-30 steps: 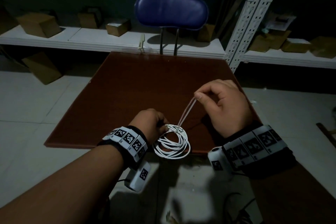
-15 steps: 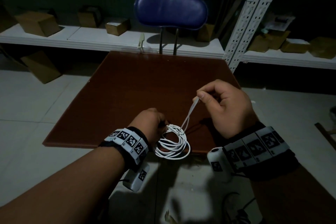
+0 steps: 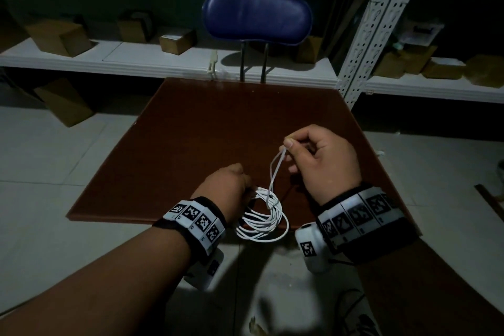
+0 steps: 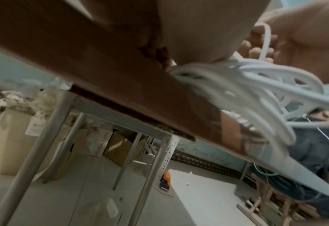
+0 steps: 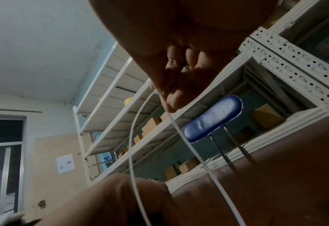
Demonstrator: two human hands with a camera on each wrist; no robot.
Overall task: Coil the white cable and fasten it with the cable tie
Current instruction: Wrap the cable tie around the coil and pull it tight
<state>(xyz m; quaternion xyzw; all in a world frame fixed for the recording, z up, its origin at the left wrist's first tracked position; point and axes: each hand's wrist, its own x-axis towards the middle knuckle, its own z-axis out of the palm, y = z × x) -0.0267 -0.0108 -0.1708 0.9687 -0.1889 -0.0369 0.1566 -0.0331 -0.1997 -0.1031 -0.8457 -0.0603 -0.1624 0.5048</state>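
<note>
The coiled white cable (image 3: 263,222) hangs over the near edge of the brown table (image 3: 207,128). My left hand (image 3: 231,185) grips the coil at its far left side; its fingers are hidden in the head view. In the left wrist view the cable's loops (image 4: 256,85) fan out below the palm. A thin white cable tie (image 3: 275,172) loops through the coil and rises to my right hand (image 3: 313,155), which pinches both its ends between thumb and forefinger. The right wrist view shows the tie (image 5: 181,134) as two strands running down from the fingertips (image 5: 169,94).
A blue chair back (image 3: 256,18) stands behind the table. White metal shelves (image 3: 163,58) with several cardboard boxes (image 3: 58,37) line the wall. Another box (image 3: 66,102) sits on the tiled floor at left. A shelf upright (image 3: 365,35) rises by the table's far right corner.
My right hand has moved a little back toward the coil, so the tie went from taut and straight to a slack, bowed loop. The left hand keeps hold of the coil.
</note>
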